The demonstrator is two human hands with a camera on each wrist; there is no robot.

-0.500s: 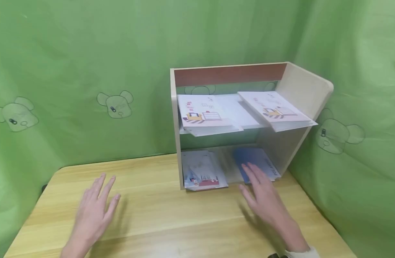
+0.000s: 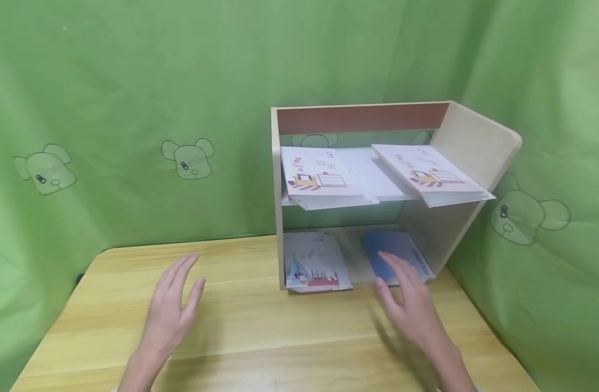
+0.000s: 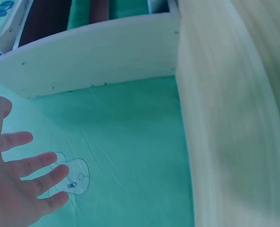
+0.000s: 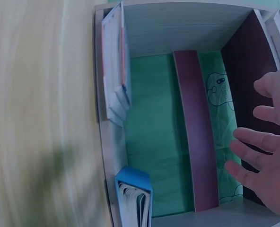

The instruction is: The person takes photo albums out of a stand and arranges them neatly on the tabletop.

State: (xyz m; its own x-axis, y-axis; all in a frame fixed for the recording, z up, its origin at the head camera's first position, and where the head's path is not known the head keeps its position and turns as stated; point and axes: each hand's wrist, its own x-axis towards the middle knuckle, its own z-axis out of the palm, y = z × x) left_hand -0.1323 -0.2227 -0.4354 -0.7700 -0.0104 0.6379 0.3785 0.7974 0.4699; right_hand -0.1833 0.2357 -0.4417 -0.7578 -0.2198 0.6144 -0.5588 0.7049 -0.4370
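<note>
Left hand [image 2: 169, 313] and right hand [image 2: 412, 307] raised above a wooden table [image 2: 279, 343], beside and before a two-level shelf [image 2: 480, 139].
Both hands with fingers extended, thumbs held apart, grip loose and around nothing. Left hand to the left of the shelf, well apart from it. Right hand in front of the lower level, nearest the blue book [image 2: 377, 242], fingertips overlapping its cover in the head view but apart from it in the right wrist view. Blue book lying at the lower right; white book [image 2: 311, 258] at the lower left. Above, left truck book [image 2: 319, 171] and right truck book [image 2: 426, 169], both jutting past the front edge. Behind, green cloth [image 2: 133, 81] with outlined animal heads [image 2: 189, 161].
</note>
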